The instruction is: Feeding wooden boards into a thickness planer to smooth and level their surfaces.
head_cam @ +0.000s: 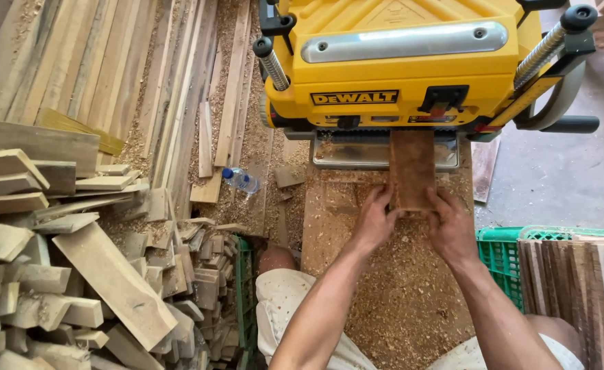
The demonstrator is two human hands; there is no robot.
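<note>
Both arms are bare from above the elbow down, with no sleeves, gloves, watch or rings in sight. The left hand (374, 223) and right hand (450, 229) carry a light dusting of sawdust. The person wears pale cream shorts (281, 298) of creased, soft cloth, speckled with fine wood dust, and both knees show bare beyond the hems.
</note>
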